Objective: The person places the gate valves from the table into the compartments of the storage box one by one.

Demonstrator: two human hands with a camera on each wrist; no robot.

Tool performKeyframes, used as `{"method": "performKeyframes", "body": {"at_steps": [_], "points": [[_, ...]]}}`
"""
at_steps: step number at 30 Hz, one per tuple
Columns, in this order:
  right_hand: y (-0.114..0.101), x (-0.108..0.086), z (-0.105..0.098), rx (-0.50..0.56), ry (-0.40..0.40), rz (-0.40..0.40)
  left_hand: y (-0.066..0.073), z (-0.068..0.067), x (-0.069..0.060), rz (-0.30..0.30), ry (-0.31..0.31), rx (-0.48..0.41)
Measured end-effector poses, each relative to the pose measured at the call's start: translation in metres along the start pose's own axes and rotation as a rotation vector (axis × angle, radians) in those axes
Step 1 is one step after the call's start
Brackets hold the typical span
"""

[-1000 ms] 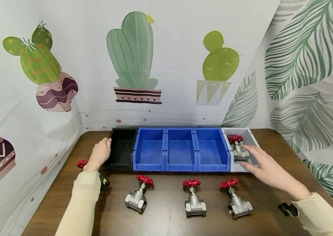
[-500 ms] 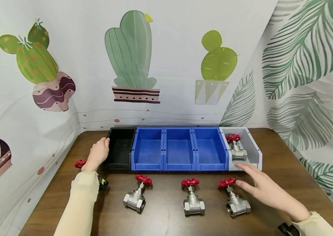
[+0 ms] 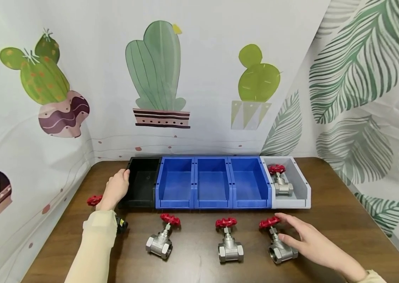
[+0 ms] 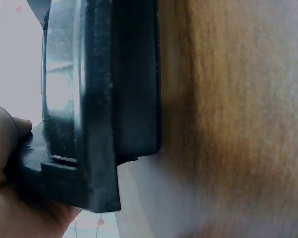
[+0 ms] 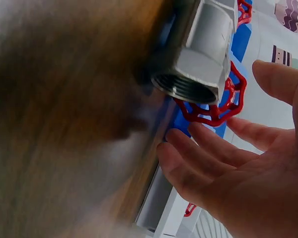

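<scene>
My left hand (image 3: 114, 189) grips the left wall of the black bin (image 3: 143, 188); in the left wrist view the thumb lies on one side of the bin's rim (image 4: 79, 181). My right hand (image 3: 309, 239) is beside the rightmost gate valve (image 3: 281, 249), its fingers spread and fairly straight. In the right wrist view the fingertips are close to the valve's red handwheel (image 5: 233, 101); whether they touch it I cannot tell. Another valve (image 3: 282, 186) lies inside the grey bin (image 3: 302, 202) at the right end of the row.
Three blue bins (image 3: 211, 203) stand between the black and grey ones. Two more valves lie in front on the wooden table (image 3: 199, 243), a middle valve (image 3: 230, 247) and a left valve (image 3: 160, 241). A red handwheel (image 3: 94, 200) shows behind my left wrist.
My right hand has drawn back from the valve in the grey bin and come down toward the rightmost valve on the table. The left hand stays on the black bin.
</scene>
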State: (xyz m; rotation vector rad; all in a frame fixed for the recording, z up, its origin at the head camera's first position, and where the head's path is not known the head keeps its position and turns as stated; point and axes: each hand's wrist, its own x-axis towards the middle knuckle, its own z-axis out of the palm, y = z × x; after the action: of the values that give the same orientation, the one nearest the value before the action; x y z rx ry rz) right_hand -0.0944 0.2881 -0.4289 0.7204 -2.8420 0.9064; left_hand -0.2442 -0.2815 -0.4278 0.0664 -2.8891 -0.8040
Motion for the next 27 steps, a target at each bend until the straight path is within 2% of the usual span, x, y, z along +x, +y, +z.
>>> {"method": "performKeyframes", "body": {"at_steps": [4,10,17,22,27], "points": [[0.0020,-0.0020,0.0021,0.038,-0.023,0.001,-0.0012,0.0011,0.0012,-0.006,-0.008,0.002],[0.0059,-0.0041,0.0022,0.091,-0.101,0.003,-0.0038,0.0042,0.0019,-0.010,-0.006,0.004],[0.0080,-0.0030,0.0059,0.174,-0.186,-0.073,-0.0054,0.0042,0.0001,-0.013,0.020,0.002],[0.0084,-0.0038,0.0062,0.162,-0.192,-0.124,-0.0038,0.0052,0.0002,-0.008,0.034,-0.002],[0.0077,-0.0027,0.0039,0.221,-0.260,-0.087,-0.0024,0.0052,0.0002,-0.005,0.045,0.001]]}}
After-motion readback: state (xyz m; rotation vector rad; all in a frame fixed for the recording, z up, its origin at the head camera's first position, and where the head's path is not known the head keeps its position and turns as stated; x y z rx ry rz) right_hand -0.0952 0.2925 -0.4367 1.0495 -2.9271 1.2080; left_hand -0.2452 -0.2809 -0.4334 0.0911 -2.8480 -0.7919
